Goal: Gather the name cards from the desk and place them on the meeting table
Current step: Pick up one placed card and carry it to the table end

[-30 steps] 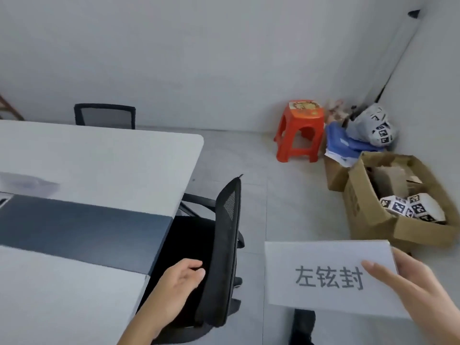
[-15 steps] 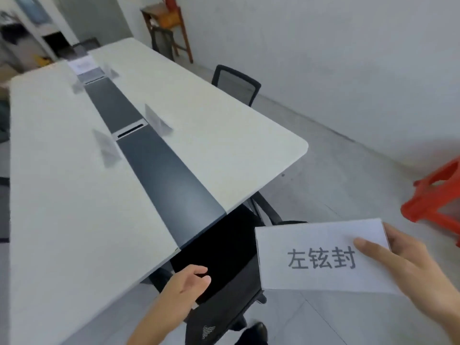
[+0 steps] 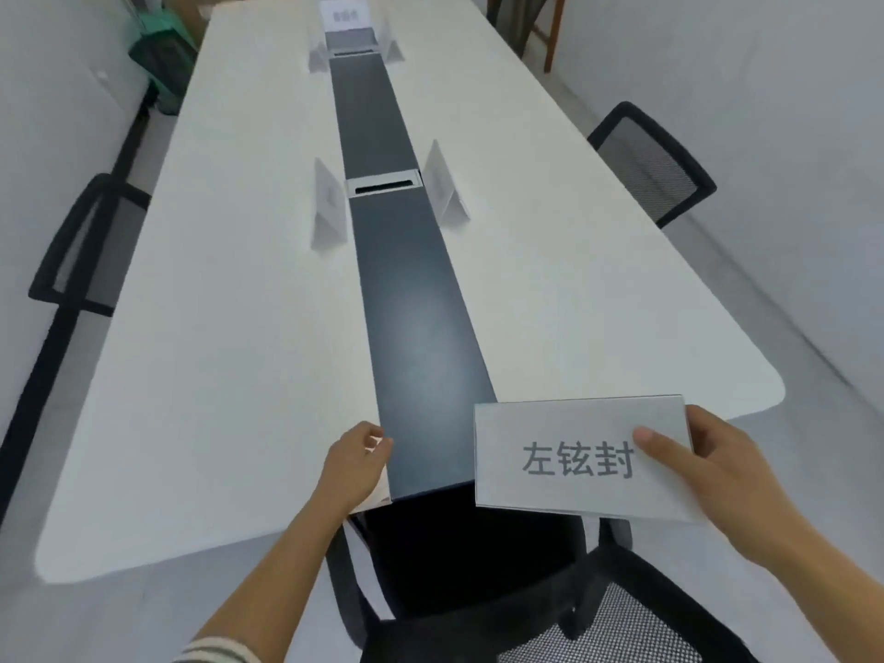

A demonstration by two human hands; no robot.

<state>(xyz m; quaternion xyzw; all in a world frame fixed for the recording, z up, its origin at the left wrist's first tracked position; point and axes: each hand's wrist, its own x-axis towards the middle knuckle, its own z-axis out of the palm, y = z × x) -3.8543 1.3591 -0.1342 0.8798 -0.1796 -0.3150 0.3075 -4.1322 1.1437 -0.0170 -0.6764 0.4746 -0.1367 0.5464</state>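
— Left hand (image 3: 356,464) at the near edge of the meeting table (image 3: 248,327), fingers loosely curled, holding nothing. Right hand (image 3: 703,476)?

— Pinching the name card (image 3: 579,459), over the near end. Could slide off, set so near the edge.

— Versus earlier?

— Now facing down the table; left hand off the chair (image 3: 478,567).

Plain white walls (image 3: 789,112), grey floor (image 3: 717,260), mesh chairs (image 3: 653,162).
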